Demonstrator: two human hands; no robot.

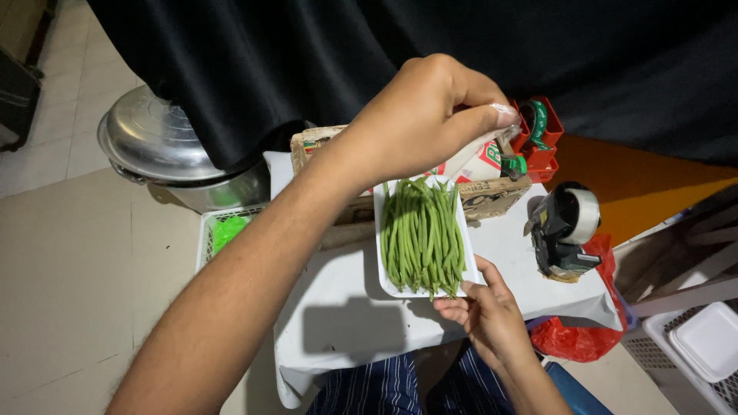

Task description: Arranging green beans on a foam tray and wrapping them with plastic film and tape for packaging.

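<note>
A white foam tray point(382, 230) heaped with long green beans point(423, 234) lies on a small white-covered table point(346, 307). My right hand point(488, 311) grips the tray's near right corner, thumb on the rim. My left hand point(430, 115) reaches over the far end of the tray with its fingers pinched on what looks like a shiny clear film point(503, 115). Just behind it lies a long cardboard box point(492, 196), partly hidden by that hand.
A black tape dispenser with a white roll point(565, 227) stands right of the tray, a red dispenser with green tape point(538, 134) behind it. A lidded metal pot point(154, 142) and white basket point(223, 230) sit left. Red bag point(584, 330) and foam trays point(711, 338) lie right.
</note>
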